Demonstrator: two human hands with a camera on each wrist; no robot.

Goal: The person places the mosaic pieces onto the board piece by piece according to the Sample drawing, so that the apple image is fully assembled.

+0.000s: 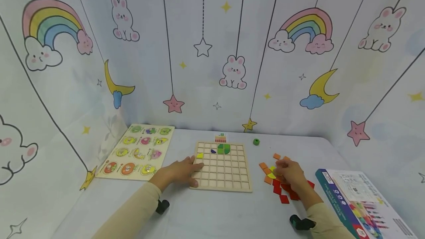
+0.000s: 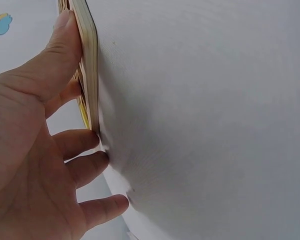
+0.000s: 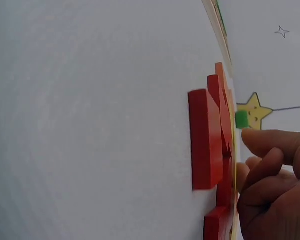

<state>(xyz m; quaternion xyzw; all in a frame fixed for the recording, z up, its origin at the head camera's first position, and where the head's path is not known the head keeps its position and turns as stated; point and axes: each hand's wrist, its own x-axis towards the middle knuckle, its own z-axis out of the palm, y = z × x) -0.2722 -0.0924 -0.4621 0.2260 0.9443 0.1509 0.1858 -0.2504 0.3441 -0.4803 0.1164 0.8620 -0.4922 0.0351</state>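
Your left hand [image 1: 182, 172] lies spread against the board [image 1: 221, 175]. Your right hand [image 1: 292, 174] curls over tiles [image 1: 284, 199], grip unclear; a low knuckle could scatter them.

The grid board [image 1: 220, 175] lies between picture board [image 1: 136, 146] and tiles [image 1: 277, 189].

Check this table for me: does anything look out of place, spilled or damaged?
One mild oddity: a small green piece sits alone just off the far right corner of the grid board, apart from the scattered red, orange and yellow pieces. No spill or damage shows.
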